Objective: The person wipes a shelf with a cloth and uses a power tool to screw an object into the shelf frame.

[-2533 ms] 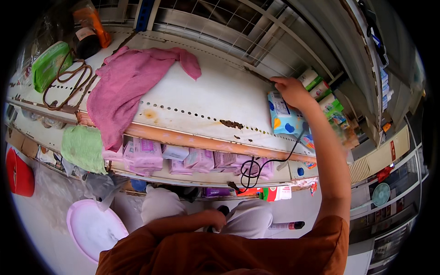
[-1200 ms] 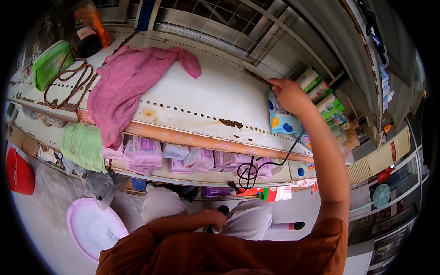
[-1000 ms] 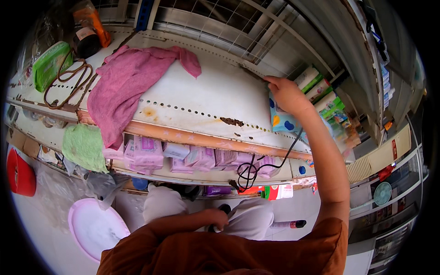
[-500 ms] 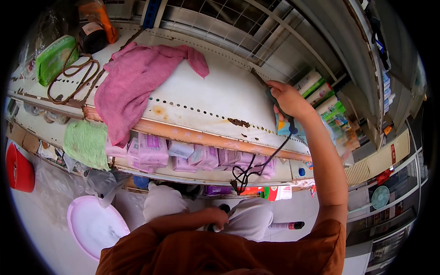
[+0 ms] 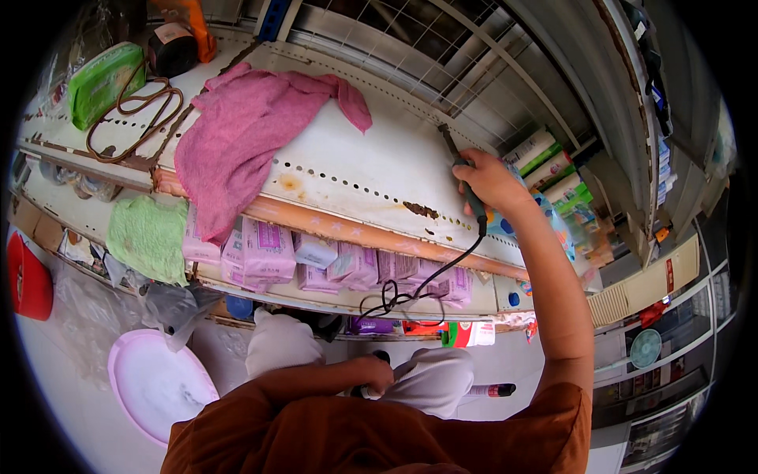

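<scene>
My right hand (image 5: 496, 183) reaches over the right part of a white, rust-spotted metal shelf (image 5: 371, 150). Its fingers wrap the dark handle of a corded tool (image 5: 469, 189) with a narrow metal shaft, much like a soldering iron. The tip points toward the shelf's back edge. A black cord (image 5: 462, 257) runs from the handle and hangs in loose loops over the shelf front. Near my lap, my left hand (image 5: 374, 374) is closed around something dark, mostly hidden. A pink cloth (image 5: 249, 130) lies crumpled on the shelf, draping over its front edge.
Purple packs (image 5: 260, 251) line the shelf below, beside a green cloth (image 5: 148, 237). At left are a green pack (image 5: 103, 85) and brown cord (image 5: 130, 154). A pink-rimmed basin (image 5: 113, 371) and red bucket (image 5: 31, 276) stand on the floor. Wrapped rolls (image 5: 546, 170) sit at right.
The tool in my right hand has turned, so more of its handle shows. Its cord has swung, with the hanging loops shifting left. My left hand stays at my lap.
</scene>
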`<move>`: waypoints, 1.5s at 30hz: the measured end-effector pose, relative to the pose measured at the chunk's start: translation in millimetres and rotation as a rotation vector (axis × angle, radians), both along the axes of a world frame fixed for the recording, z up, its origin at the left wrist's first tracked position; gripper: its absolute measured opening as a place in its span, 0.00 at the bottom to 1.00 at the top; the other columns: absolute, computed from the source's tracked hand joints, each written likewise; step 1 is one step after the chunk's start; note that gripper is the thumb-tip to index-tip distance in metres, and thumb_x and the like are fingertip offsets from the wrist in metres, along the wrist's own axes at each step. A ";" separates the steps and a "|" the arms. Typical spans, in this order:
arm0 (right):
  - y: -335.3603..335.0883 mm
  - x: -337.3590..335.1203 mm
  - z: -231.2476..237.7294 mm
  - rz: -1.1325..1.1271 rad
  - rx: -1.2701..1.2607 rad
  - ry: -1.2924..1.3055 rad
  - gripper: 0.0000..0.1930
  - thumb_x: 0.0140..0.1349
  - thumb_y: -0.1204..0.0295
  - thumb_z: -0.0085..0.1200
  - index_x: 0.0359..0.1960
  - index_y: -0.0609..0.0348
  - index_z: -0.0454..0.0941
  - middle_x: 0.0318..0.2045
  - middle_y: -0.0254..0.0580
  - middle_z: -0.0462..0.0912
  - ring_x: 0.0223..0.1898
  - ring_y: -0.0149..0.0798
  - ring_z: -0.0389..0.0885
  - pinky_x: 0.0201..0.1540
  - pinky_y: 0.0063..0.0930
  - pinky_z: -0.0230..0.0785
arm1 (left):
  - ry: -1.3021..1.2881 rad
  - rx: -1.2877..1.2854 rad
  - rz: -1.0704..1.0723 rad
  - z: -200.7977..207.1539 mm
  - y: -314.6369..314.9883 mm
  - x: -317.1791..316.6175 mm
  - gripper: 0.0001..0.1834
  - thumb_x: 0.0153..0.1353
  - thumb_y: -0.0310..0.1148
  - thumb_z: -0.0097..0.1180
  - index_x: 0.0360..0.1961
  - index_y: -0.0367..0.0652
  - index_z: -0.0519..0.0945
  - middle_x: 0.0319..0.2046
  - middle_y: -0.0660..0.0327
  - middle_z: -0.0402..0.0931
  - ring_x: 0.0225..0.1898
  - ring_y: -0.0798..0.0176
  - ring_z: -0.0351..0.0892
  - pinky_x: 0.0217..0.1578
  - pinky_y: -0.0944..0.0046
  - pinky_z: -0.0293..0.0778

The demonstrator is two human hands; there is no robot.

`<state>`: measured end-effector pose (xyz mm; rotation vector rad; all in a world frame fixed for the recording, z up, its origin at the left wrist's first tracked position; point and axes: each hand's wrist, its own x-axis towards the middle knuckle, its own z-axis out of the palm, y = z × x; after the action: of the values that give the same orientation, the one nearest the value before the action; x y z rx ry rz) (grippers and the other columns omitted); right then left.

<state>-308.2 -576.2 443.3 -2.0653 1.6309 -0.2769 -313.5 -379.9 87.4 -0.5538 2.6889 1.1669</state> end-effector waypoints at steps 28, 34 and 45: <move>-1.0 24.7 -9.9 0.141 -0.271 0.263 0.17 0.59 0.72 0.36 0.47 0.69 0.68 0.18 0.56 0.76 0.12 0.45 0.76 0.24 0.37 0.71 | -0.097 -0.042 0.026 -19.5 1.7 -7.5 0.23 0.47 0.47 0.57 0.44 0.48 0.77 0.41 0.59 0.78 0.45 0.53 0.76 0.43 0.52 0.72; 6.4 19.2 -16.5 0.118 -0.320 0.255 0.18 0.57 0.72 0.38 0.47 0.71 0.69 0.21 0.62 0.77 0.14 0.49 0.77 0.28 0.40 0.73 | -0.121 -0.033 0.029 -15.6 1.1 -7.1 0.22 0.47 0.46 0.57 0.43 0.48 0.78 0.40 0.59 0.78 0.44 0.53 0.77 0.42 0.52 0.71; 5.8 17.1 -7.9 0.116 -0.296 0.276 0.22 0.57 0.71 0.37 0.54 0.64 0.67 0.22 0.56 0.78 0.12 0.44 0.76 0.26 0.36 0.72 | -0.084 -0.021 0.029 -24.3 7.0 -10.0 0.22 0.46 0.46 0.57 0.42 0.48 0.78 0.38 0.56 0.79 0.43 0.52 0.77 0.42 0.52 0.71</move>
<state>-291.1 -570.4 435.4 -2.5060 1.7014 -0.2115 -323.4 -372.9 63.1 -0.6332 2.6332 1.0982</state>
